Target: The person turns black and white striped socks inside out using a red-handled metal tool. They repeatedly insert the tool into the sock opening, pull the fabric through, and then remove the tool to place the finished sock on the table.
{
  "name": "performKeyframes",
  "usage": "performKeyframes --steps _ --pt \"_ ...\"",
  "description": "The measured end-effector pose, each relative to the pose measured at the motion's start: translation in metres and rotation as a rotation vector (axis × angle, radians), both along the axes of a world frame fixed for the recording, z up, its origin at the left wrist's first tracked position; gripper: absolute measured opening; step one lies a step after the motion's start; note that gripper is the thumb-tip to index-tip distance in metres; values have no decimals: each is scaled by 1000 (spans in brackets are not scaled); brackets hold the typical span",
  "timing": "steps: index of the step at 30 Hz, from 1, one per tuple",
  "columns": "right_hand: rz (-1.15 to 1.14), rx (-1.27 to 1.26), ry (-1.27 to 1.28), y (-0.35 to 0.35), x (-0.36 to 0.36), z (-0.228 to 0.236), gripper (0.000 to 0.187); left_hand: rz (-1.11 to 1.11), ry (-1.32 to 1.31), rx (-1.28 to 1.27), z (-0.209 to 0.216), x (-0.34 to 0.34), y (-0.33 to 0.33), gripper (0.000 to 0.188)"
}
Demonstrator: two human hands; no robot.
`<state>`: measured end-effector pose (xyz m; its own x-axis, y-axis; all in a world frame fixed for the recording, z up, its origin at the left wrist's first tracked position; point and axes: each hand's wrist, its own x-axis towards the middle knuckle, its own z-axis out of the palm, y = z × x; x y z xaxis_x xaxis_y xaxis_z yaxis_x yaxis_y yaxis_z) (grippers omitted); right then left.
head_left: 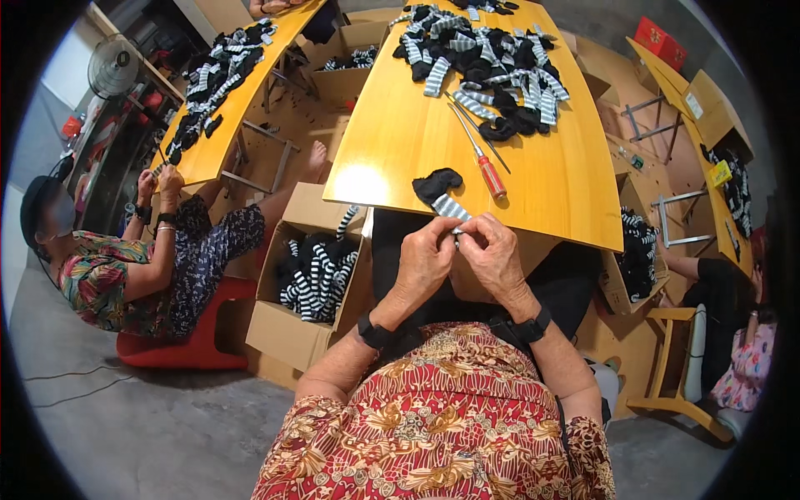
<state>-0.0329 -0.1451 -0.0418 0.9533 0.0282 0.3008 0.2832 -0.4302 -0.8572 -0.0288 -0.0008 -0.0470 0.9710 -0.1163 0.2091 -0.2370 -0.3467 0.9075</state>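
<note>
A black sock with grey-and-white stripes (pixel 448 206) lies over the near edge of the yellow table, its striped end running into my fingers. My left hand (pixel 427 257) pinches that end from one side, thumb and forefinger together. From the other side my right hand (pixel 495 257) pinches it too, fingertips nearly touching the left ones. The exact fold between the fingertips is too small to make out. Just beyond the sock lies a screwdriver with a red handle (pixel 492 177), and a thin dark rod (pixel 493 150) lies beside its shaft.
A big pile of striped and black socks (pixel 483 62) covers the table's far part. An open cardboard box (pixel 287 329) of striped socks stands at my left, another box (pixel 615 287) at right. People work at side tables; one sits on a red stool (pixel 187 337) near a fan (pixel 112 68).
</note>
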Motion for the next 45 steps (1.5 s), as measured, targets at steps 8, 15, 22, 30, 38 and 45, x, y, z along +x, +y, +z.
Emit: performKeyframes --steps 8,15,22,30,38,45 --pt "208 535 359 -11 -1 5 8 -66 80 -90 -27 16 0 14" --pt "30 140 146 -26 -7 8 7 -256 633 -688 -20 11 -6 12" --pt "-121 8 -29 -36 -13 14 5 -447 773 -961 -12 5 -10 9" --pt "-67 326 237 -36 -19 -6 10 -385 594 -810 -11 0 -13 11" --pt "41 303 271 -53 -28 30 17 -392 476 -678 5 -1 -23 12" --pt "-38 280 173 -51 -41 38 14 -426 379 -517 12 -4 -26 13"
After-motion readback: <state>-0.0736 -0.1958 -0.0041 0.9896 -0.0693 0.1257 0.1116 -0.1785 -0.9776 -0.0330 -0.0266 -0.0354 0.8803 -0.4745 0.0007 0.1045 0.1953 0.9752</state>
